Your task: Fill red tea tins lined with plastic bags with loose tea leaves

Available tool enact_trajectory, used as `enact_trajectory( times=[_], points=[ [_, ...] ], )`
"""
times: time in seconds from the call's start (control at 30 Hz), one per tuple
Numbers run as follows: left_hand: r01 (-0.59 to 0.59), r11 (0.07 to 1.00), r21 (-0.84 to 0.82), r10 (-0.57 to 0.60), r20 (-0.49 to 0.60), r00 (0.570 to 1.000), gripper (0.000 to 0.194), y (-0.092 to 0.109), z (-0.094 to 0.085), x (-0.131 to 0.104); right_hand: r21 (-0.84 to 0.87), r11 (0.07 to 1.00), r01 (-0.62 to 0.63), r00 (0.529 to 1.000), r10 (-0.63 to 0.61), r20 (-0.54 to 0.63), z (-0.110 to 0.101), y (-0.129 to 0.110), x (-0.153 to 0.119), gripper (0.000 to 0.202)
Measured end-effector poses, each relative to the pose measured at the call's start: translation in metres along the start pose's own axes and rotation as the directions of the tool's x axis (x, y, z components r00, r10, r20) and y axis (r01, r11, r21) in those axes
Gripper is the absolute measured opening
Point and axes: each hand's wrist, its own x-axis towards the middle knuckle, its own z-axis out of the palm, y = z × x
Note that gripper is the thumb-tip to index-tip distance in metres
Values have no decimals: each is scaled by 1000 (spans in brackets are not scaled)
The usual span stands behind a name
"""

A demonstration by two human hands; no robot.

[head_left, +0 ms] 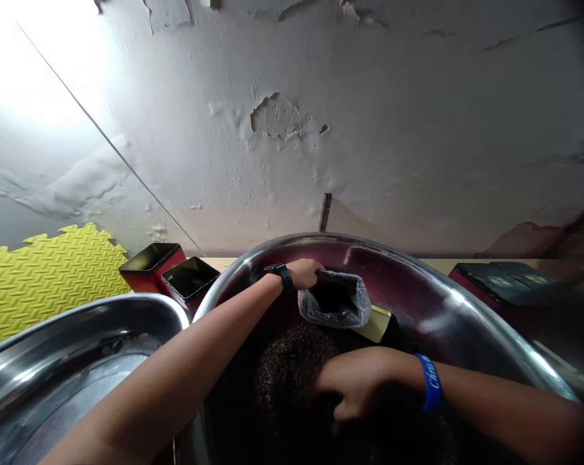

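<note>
My left hand [307, 274], with a dark watch on its wrist, is closed on the upper left edge of a clear plastic bag [362, 300]. The bag's mouth gapes and its inside is dark; it stands inside a large metal basin [432, 284]. Lower down, my right hand [352, 384], with a blue wristband, reaches into dark, crumbly material [292, 361] in the basin. Its fingers are curled and partly lost in shadow, so what they hold is hidden. A yellow-gold rectangular object [376, 323] lies just right of the bag.
A second metal basin [141, 307] stands at the left. Behind it are two open red and black boxes [151, 261] and a yellow foam mat [54, 278]. Dark-topped boxes [504, 281] sit at the right. A peeling wall [393, 129] rises behind.
</note>
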Motion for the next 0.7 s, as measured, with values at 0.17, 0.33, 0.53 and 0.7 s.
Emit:
enact_trajectory(
  times=[0.17,0.33,0.53,0.7],
  points=[
    [3,1000,2,-3,-4,1000,38,1,0,0,11,1000,22,986,-20,-163,-15,-11,-13,35],
    [16,1000,11,-16,-3,1000,41,3,-1,-3,77,997,24,912,10,-410,-34,-20,-27,25],
    [-21,1000,1,21,11,1000,37,1,-1,0,-361,879,-312,669,-66,-740,-42,13,-36,39],
    [-29,999,16,29,3,1000,38,0,0,0,-462,802,-378,630,-143,-763,-35,16,-28,34]
  ],
)
